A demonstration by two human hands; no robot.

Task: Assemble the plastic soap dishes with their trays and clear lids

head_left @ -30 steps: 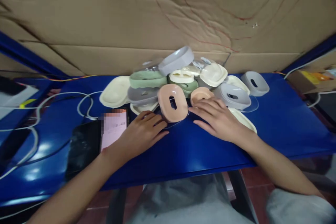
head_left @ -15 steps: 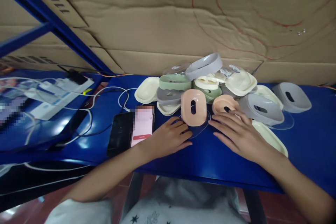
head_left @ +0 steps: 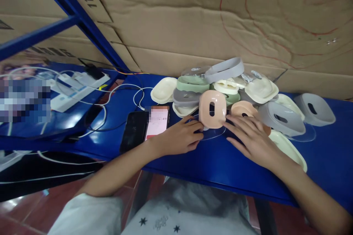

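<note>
A peach-coloured plastic tissue-box-like shell (head_left: 212,117) with a dark oval slot leans tilted in front of me, over a clear plastic sheet or lid (head_left: 211,134). My left hand (head_left: 187,136) is at its lower left edge, fingers slightly bent and apart. On the other side, my right hand (head_left: 249,136) lies with fingers stretched out, its fingertips touching or nearly touching the shell's right edge. Beneath the right fingers sits a second peach shell (head_left: 242,108), partly covered. A cream lid (head_left: 289,148) lies under the right wrist.
Behind is a heap with a green shell (head_left: 193,84), a grey ring-like frame (head_left: 226,70) and cream lids (head_left: 164,90). Grey shells (head_left: 282,117) stand to the right. Two phones (head_left: 134,132), white cables and a power strip (head_left: 66,99) lie left. Cardboard (head_left: 179,25) backs the blue table.
The view has shifted, so everything appears farther right. My right fingertips have come closer to the front peach shell's right edge. The shell itself looks unmoved.
</note>
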